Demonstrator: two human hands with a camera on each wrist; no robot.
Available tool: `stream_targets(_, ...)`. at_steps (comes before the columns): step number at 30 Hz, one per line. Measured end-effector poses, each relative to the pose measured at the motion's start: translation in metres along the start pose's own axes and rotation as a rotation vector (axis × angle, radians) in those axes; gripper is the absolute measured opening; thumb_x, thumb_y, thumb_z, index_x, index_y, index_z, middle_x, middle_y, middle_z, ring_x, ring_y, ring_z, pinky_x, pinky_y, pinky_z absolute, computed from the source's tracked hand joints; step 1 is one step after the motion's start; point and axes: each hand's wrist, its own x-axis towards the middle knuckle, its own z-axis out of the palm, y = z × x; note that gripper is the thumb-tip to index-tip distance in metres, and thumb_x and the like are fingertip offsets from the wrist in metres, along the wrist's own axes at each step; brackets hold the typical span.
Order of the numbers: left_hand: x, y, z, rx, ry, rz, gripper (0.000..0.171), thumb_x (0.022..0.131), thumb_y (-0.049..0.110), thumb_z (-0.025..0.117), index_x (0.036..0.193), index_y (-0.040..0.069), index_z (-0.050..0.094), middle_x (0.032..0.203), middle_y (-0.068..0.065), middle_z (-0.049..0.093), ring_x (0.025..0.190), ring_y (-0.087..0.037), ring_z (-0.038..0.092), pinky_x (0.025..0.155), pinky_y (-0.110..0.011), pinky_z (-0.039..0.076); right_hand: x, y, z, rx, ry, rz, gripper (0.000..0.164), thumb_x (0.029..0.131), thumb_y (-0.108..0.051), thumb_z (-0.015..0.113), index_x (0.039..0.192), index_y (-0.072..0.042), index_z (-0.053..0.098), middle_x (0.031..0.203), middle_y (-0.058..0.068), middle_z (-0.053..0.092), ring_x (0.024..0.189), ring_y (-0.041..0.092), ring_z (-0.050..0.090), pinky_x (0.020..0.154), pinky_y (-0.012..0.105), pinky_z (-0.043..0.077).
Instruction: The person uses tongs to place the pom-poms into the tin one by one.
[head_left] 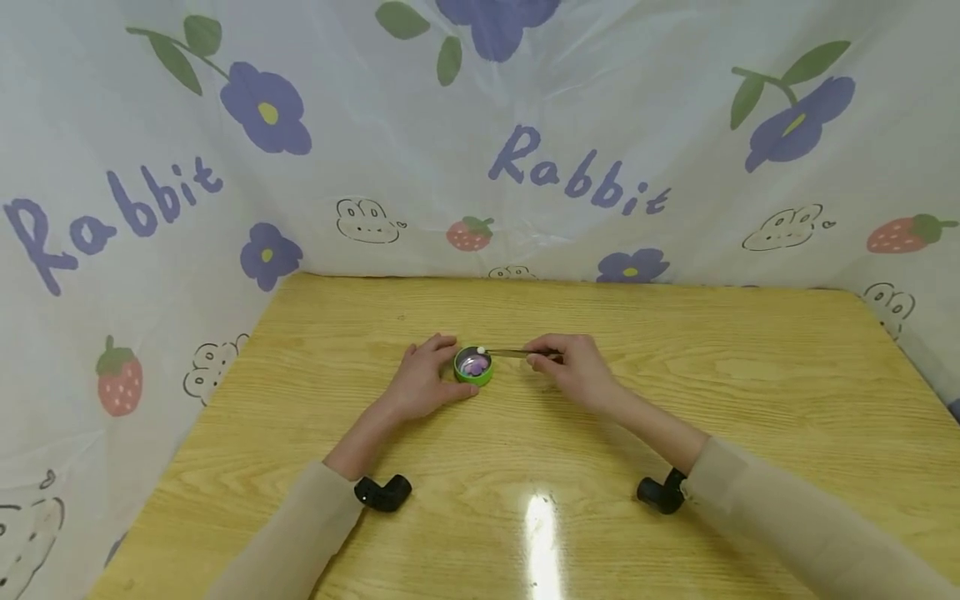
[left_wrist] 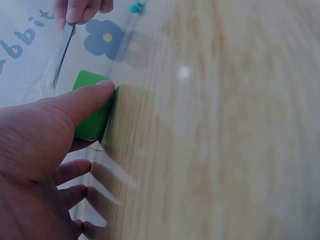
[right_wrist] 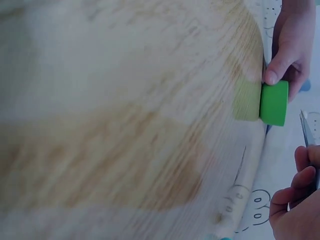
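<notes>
A small round green container (head_left: pixel 475 381) stands on the wooden table, with something purple and shiny inside. My left hand (head_left: pixel 423 382) holds it from the left, its thumb against the near side and a finger behind. In the left wrist view the thumb lies along the green wall (left_wrist: pixel 95 122), and the other fingers are spread at the tabletop. My right hand (head_left: pixel 573 367) pinches a pair of slim metal tweezers (head_left: pixel 517 353) pointing left. At their tips a small white ball (head_left: pixel 481 350) overlaps the container's far rim. The right wrist view shows the tweezers (right_wrist: pixel 306 127) beside the container.
The yellowish wooden table (head_left: pixel 750 358) ends at a patterned cloth (head_left: pixel 420 150) hanging behind and at the left. Black devices (head_left: pixel 386 493) sit at both wrists. A teal knob-like thing (left_wrist: pixel 135 7) shows in the left wrist view.
</notes>
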Motion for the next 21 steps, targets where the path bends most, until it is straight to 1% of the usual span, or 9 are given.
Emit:
stream_targets(3,0.000,0.001,0.001,0.003,0.004,0.002,0.076,0.088,0.035,0.082,0.146,-0.005,0.054,0.154,-0.023,0.044,0.150,-0.043,0.028,0.118,-0.067,0.012,0.002,-0.001,0.004,-0.003,0.001,0.006,0.017,0.099,-0.002,0.067,0.112,0.005,0.075,0.098,0.015,0.076,0.085,0.029,0.074,0.068,0.030,0.057)
stream_targets(7,0.000,0.001,0.001,0.009,0.007,0.001,0.076,0.088,0.036,0.082,0.146,-0.005,0.054,0.154,-0.023,0.044,0.149,-0.042,0.029,0.118,-0.067,0.013,0.003,-0.001,0.008,-0.007,0.000,0.003,0.016,0.099,-0.002,0.067,0.110,0.005,0.076,0.096,0.015,0.076,0.081,0.026,0.073,0.064,0.028,0.056)
stream_targets(12,-0.001,0.001,0.001,0.011,0.008,0.001,0.077,0.088,0.036,0.082,0.146,-0.005,0.053,0.155,-0.023,0.044,0.150,-0.042,0.028,0.118,-0.067,0.013,0.001,0.000,0.013,0.006,-0.001,0.034,0.017,0.099,-0.003,0.067,0.111,0.005,0.076,0.095,0.015,0.075,0.080,0.025,0.073,0.060,0.027,0.054)
stream_targets(17,0.000,0.001,0.002,0.009,0.005,0.002,0.078,0.089,0.036,0.082,0.147,-0.005,0.052,0.156,-0.023,0.043,0.151,-0.042,0.026,0.118,-0.066,0.012,-0.002,0.000,0.013,-0.002,0.030,0.033,0.018,0.099,-0.002,0.068,0.113,0.005,0.075,0.096,0.013,0.076,0.081,0.025,0.073,0.062,0.027,0.054)
stream_targets(21,0.000,0.000,0.003,0.015,0.007,0.001,0.078,0.089,0.035,0.082,0.147,-0.006,0.051,0.155,-0.023,0.043,0.150,-0.043,0.026,0.118,-0.066,0.012,-0.003,0.002,0.010,-0.011,0.038,0.026,0.019,0.099,-0.002,0.068,0.114,0.004,0.075,0.096,0.013,0.076,0.082,0.025,0.073,0.062,0.028,0.054)
